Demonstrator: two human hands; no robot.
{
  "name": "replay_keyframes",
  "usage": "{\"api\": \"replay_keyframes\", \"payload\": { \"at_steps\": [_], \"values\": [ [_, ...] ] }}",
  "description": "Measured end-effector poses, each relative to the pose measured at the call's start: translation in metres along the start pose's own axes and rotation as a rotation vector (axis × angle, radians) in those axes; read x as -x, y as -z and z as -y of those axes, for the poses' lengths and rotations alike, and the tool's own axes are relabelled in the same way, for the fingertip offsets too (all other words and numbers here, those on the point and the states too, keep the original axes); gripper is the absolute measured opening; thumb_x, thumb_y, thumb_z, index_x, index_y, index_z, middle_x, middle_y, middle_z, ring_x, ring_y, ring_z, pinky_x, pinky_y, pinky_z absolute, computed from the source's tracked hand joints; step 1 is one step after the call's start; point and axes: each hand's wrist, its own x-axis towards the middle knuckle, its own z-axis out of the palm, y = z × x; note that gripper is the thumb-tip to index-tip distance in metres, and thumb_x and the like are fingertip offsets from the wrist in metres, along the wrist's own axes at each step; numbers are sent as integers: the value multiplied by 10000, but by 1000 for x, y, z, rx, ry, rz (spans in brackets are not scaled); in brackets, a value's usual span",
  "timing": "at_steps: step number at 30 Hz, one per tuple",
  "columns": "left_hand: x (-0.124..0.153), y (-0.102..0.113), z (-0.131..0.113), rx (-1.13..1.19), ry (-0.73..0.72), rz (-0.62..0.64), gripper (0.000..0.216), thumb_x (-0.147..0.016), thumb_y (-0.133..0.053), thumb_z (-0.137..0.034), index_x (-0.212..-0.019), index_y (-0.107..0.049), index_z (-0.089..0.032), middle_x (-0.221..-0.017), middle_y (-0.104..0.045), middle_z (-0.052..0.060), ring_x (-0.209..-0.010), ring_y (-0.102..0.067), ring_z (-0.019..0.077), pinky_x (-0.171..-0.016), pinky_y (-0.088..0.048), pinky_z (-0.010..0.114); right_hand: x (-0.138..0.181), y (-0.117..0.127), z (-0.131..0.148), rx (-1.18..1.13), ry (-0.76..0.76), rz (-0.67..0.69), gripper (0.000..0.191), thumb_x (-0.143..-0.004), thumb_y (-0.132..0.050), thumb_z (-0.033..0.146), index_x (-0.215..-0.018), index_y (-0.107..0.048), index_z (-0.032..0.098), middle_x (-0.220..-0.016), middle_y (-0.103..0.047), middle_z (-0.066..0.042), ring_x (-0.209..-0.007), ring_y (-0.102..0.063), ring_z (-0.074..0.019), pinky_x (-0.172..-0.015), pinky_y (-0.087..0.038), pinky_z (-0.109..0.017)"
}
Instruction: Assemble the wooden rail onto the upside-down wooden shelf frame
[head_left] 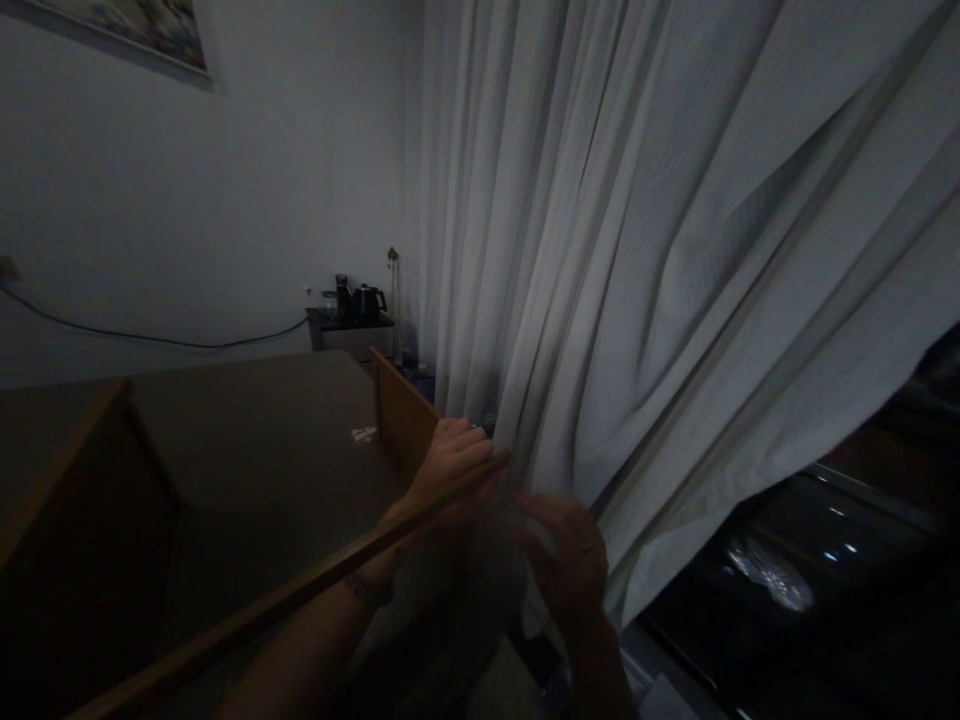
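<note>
My left hand (pixel 454 462) is closed around the end of a long wooden board (pixel 330 570), which slants from the lower left up to the middle of the view. The board's narrow edge crosses in front of my left forearm, which has a bracelet at the wrist. Just to the right of the board's end is my right hand (pixel 566 555), a ring on one finger. Its fingers are bent, with a gap between thumb and forefinger, and I see nothing held in it. The dim light blurs the area between the hands.
A brown table (pixel 277 430) carries an upright wooden panel (pixel 82 480) at left and another wooden panel (pixel 405 405) near its right edge. Pale curtains (pixel 600 250) hang close on the right. Beyond the table, a black kettle (pixel 367 300) stands on a small cabinet (pixel 349 335).
</note>
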Motion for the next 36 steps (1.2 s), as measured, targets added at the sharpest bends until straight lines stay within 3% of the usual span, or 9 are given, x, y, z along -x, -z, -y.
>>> {"api": "replay_keyframes", "payload": {
  "at_steps": [5, 9, 12, 17, 22, 26, 29, 32, 36],
  "values": [
    [0, 3, 0, 4, 21, 56, 290, -859, -393, -375, -639, -472, -203, -633, -501, 20, -665, -427, 183, -653, -302, 364, -4, 5, 2, 109, 108, 15, 167, -907, -622, 317, -1044, -641, 224, -854, -734, -28, -747, -645, -169, -706, -441, -306],
    [0, 2, -1, 7, 10, 30, 278, -845, -399, -376, -636, -458, -202, -624, -482, 15, -656, -418, 180, -655, -299, 365, -10, 1, 7, 92, 40, -25, 81, -912, -608, 290, -923, -652, 224, -752, -709, -11, -660, -613, -156, -649, -407, -293],
    [-1, 1, -1, -1, 18, 25, 254, -837, -411, -349, -632, -444, -202, -624, -475, 13, -661, -418, 179, -663, -299, 363, -14, -5, 15, -36, -197, -66, 250, -936, -545, 294, -709, -605, 207, -586, -612, 9, -547, -549, -133, -569, -382, -264],
    [-2, 4, -3, -4, -17, 13, 240, -842, -414, -337, -649, -453, -200, -629, -481, 11, -655, -413, 177, -658, -296, 354, -19, -11, 28, -506, -831, 24, 536, -950, -408, 521, -523, -479, 205, -423, -460, 38, -384, -444, -98, -415, -330, -217],
    [-1, 5, -2, 23, -25, 54, 258, -833, -406, -388, -665, -458, -200, -644, -482, 14, -668, -419, 184, -661, -298, 361, -17, -12, 28, -789, -1089, 51, 562, -854, -494, 622, -464, -465, 217, -385, -418, 45, -336, -373, -86, -352, -283, -214],
    [1, 5, -1, 60, -11, 79, 264, -839, -360, -382, -667, -450, -204, -655, -486, 24, -678, -419, 191, -664, -305, 367, -12, -16, 28, -812, -1062, 63, 512, -883, -454, 601, -551, -531, 218, -418, -458, 41, -359, -391, -97, -365, -301, -219],
    [1, 6, -1, 87, 29, 95, 278, -863, -331, -359, -677, -467, -204, -681, -513, 33, -696, -430, 193, -676, -317, 370, -8, -18, 28, -683, -966, 42, 406, -943, -402, 512, -750, -589, 208, -520, -536, 38, -435, -481, -117, -435, -366, -229],
    [0, 6, -2, 89, 34, 91, 309, -884, -309, -367, -685, -478, -202, -681, -518, 33, -700, -435, 193, -683, -319, 372, -5, -17, 23, -306, -643, -41, 257, -977, -416, 364, -899, -607, 210, -627, -598, 24, -591, -559, -139, -587, -414, -255],
    [-1, 3, -1, 60, -21, -9, 307, -879, -304, -370, -657, -431, -200, -631, -470, 18, -662, -407, 185, -661, -294, 367, -3, -11, 14, 44, -164, -73, 188, -961, -490, 251, -826, -615, 209, -663, -630, 11, -637, -546, -141, -679, -374, -285]
  ]
}}
